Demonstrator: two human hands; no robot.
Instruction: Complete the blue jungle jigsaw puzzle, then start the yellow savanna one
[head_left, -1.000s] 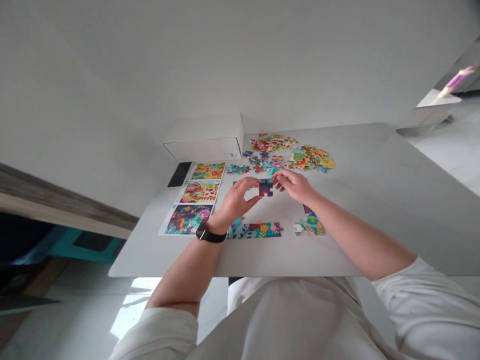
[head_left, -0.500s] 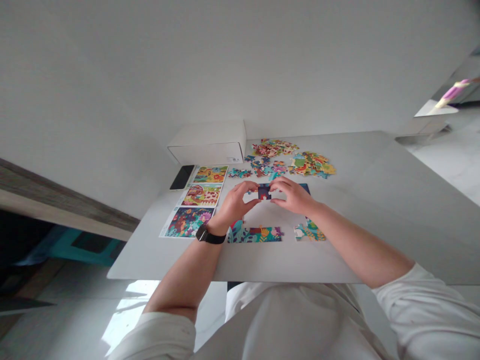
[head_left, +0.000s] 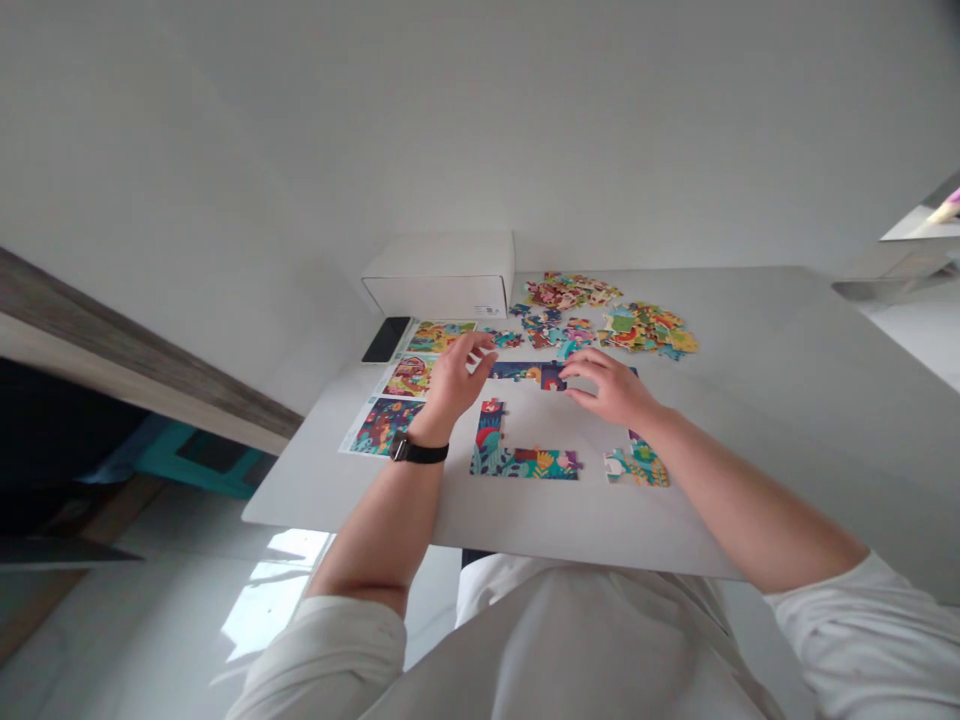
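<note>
1. Head view, nearest first: white, soft-looking cloth sleeves, the left sleeve (head_left: 337,650) and the right sleeve (head_left: 862,640), are pushed back from bare forearms.
2. A black watch strap (head_left: 418,452) circles the left wrist; no writing can be read on it.
3. The left hand (head_left: 454,380) is open, its fingers spread and holding nothing, nearest the printed picture sheets.
4. The right hand (head_left: 611,390) is also open, well apart from the left, its curved fingertips (head_left: 568,367) just beside the dark blue puzzle strip (head_left: 525,372). Whether they touch it, I cannot tell.
5. Three joined groups of flat, die-cut cardboard pieces lie on the smooth pale grey table (head_left: 750,480): that strip, an L-shaped floral section (head_left: 517,462), and a small floral cluster (head_left: 637,465).
6. Three glossy printed picture sheets (head_left: 382,425) lie in a column at the left.
7. Beyond them lies a black phone (head_left: 386,339), face up.
8. Farther off, loose pieces lie in several colourful heaps (head_left: 570,291).
9. A white rectangular box (head_left: 439,275) stands at the far edge; its small label (head_left: 489,311) is too tiny to read.
</note>
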